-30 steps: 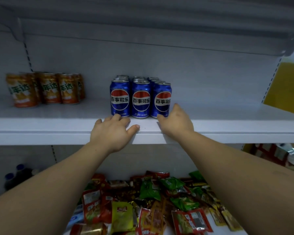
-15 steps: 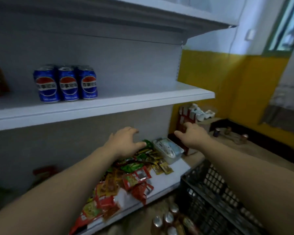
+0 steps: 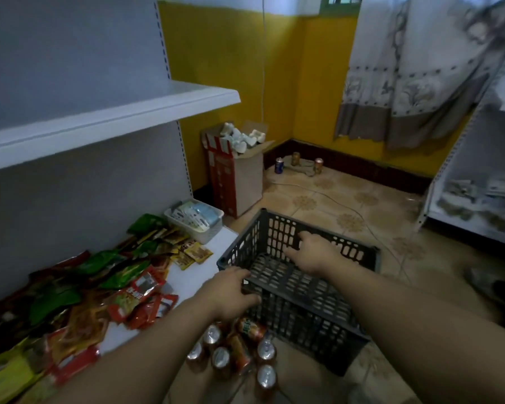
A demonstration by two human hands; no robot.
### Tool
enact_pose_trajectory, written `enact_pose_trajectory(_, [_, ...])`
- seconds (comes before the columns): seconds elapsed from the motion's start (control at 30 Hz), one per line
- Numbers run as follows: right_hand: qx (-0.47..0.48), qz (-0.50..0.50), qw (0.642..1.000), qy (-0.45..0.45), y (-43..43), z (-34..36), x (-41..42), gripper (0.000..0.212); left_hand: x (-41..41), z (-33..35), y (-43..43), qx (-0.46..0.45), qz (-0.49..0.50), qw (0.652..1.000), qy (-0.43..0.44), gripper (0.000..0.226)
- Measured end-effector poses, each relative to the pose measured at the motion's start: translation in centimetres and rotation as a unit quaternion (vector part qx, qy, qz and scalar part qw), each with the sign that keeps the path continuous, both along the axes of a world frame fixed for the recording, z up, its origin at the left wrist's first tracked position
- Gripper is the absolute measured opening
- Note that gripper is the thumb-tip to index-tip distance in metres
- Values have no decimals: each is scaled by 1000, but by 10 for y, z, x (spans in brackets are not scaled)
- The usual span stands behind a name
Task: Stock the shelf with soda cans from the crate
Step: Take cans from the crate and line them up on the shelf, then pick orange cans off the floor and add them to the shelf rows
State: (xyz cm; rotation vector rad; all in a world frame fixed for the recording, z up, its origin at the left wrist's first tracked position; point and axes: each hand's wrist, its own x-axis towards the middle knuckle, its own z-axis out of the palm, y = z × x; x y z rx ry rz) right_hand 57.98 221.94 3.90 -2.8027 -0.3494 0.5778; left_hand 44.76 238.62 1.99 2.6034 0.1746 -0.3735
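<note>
You've turned away from the shelf (image 3: 114, 121) and dropped low: a sec ago both hands were up at its front edge by the blue cans, which are out of frame now. Your L hand (image 3: 231, 290) is at the near-left corner of the crate (image 3: 306, 313), with thumb and fingers bent over the rim in what looks like a grip. Your R hand (image 3: 312, 255) is out over the crate's interior, fingers spread and holding nothing. I can't tell if the index tip touches the far wall. So that placement looks done and you're back for a refill, i.e. the next pick-up. What shows of the crate's inside looks bare. The orange cans (image 3: 236, 351) cluster on the floor just beside its near wall, below your L wrist, some upright, a couple tipped. Labels: the orange cans carry print but it's too blurred to read, and so do the snack packets (image 3: 134, 290). A blue can (image 3: 279, 165) stands far off by the wall, its logo unreadable.
</note>
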Motion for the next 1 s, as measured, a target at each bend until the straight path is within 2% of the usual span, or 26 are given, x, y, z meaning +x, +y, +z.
enact_pose_trajectory(0.2, [29,-12,997,76,7,-87,65,76,69,-64,17,3,-23,999,31,60])
enact_pose_trajectory(0.33, [22,-11,994,106,33,-153,100,66,117,-112,43,75,-36,994,65,76])
enact_pose_trajectory(0.43, [28,1,992,127,56,-203,124,57,151,-146,62,86,-49,994,38,71])
enact_pose_trajectory(0.5, [20,32,988,149,74,-233,136,50,170,-164,73,95,-44,994,28,78])
enact_pose_trajectory(0.6, [28,64,983,170,110,-281,152,63,185,-195,90,128,-58,990,21,88])
enact_pose_trajectory(0.7, [27,113,975,191,144,-331,165,90,191,-224,107,154,-76,985,11,98])
enact_pose_trajectory(0.8, [-4,160,968,194,160,-352,169,89,191,-240,111,172,-83,981,-24,95])
enact_pose_trajectory(0.9, [8,155,973,170,161,-360,170,70,188,-247,110,171,-89,980,-55,89])
enact_pose_trajectory(1.0, [32,127,983,126,148,-339,165,68,188,-247,111,172,-100,979,-49,87])
